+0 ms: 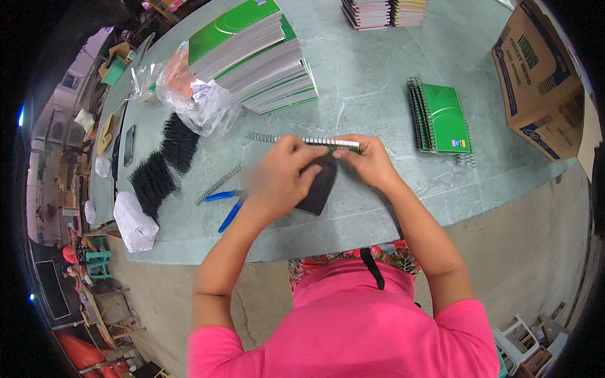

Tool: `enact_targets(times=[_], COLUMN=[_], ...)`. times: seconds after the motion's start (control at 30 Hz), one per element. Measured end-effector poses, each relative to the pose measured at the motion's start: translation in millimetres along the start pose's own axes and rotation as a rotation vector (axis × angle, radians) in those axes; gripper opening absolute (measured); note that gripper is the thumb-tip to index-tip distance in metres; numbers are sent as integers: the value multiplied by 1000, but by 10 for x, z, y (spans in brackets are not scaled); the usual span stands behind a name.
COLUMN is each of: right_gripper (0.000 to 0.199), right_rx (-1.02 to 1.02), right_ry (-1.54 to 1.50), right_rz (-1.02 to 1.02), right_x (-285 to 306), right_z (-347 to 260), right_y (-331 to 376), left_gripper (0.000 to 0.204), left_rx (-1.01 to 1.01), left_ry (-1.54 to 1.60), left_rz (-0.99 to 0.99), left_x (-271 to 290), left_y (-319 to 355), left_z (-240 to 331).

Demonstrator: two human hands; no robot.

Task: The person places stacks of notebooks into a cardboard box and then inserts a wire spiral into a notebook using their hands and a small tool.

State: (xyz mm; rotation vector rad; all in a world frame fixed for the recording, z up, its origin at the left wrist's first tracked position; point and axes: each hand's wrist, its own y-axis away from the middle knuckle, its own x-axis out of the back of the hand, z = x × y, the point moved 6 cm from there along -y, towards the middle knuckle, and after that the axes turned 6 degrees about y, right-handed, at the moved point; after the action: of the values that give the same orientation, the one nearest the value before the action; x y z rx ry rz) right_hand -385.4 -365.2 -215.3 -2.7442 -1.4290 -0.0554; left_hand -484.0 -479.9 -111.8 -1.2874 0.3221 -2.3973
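In front of me a small notebook is held edge up, a spiral coil running along its top edge and sticking out to the left. My right hand pinches the notebook's right end between thumb and fingers. At the coil, my left hand has its fingers curled over the spine, partly blurred. A dark flat piece shows below the hands; whether it belongs to the notebook I cannot tell. Left of my left hand lie blue-handled pliers and a loose coil.
Black coils lie in heaps at left, near a white wrapped bundle and a phone. Behind stand a tall notebook stack and plastic bags. Coiled green notebooks and a cardboard box are at right.
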Motion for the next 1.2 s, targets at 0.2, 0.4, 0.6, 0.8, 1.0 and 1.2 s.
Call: enact_targets(times=[0.2, 0.4, 0.6, 0.8, 1.0, 1.2], right_gripper=[23, 23, 24, 27, 18, 17], right_rx=[44, 14, 82, 179, 36, 42], right_ry=[-25, 23, -85, -144, 12, -11], right_rz=[-21, -79, -25, 5, -61, -93], right_x=[-49, -69, -52, 0, -60, -63], right_z=[60, 79, -69, -186, -25, 50], right_y=[0, 10, 8, 23, 4, 33], left_gripper=[26, 24, 22, 18, 21, 23], left_rx=[-8, -6, -22, -193, -180, -196], left_ry=[10, 60, 113, -256, -8, 87], left_rz=[164, 175, -124, -56, -206, -192], left_x=[110, 101, -310, -86, -307, -493], left_y=[-97, -192, 263, -109, -222, -253], left_z=[44, 10, 152, 128, 218, 204])
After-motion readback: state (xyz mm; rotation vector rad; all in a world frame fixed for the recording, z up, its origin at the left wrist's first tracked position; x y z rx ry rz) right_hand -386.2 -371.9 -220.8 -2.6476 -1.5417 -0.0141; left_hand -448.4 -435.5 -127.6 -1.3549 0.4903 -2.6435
